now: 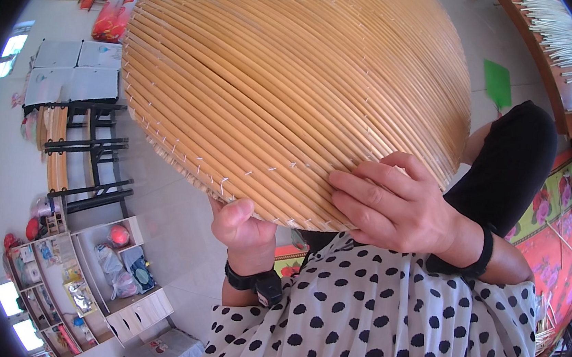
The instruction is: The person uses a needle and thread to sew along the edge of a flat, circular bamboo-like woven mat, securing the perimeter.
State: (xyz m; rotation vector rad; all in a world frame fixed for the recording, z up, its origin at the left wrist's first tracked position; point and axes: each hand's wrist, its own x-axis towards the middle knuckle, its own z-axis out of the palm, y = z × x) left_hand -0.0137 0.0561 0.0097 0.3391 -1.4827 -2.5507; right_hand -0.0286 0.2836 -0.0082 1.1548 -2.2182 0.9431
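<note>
Big round woven bamboo tray (pixel 288 82), held up close and filling most of the upper view, slats running in long curves with small pale stitches along the lower rim. Left hand (pixel 243 229) gripping the lower edge from underneath, thumb up over the rim, fingers curled behind and mostly hidden, so can't tell exactly how they sit. Right hand (pixel 393 206) lying flat-ish on the tray's face near the lower right edge, fingers spread a bit and pressed onto the slats. Black watch (pixel 259 282) on the left wrist, black band (pixel 484 253) on the right.

Polka-dot shirt (pixel 389 326) across the bottom. Off to the left, black metal bench frames (pixel 92 153) on a pale floor, and a white shelf unit (pixel 94 277) with bags and bits, probably toys or packets, hard to make out. Green flat thing (pixel 497 83) on the floor upper right, beside a wooden frame (pixel 551 73) loaded with thin pale sticks. Red floral mat (pixel 563 233) at the right edge.
</note>
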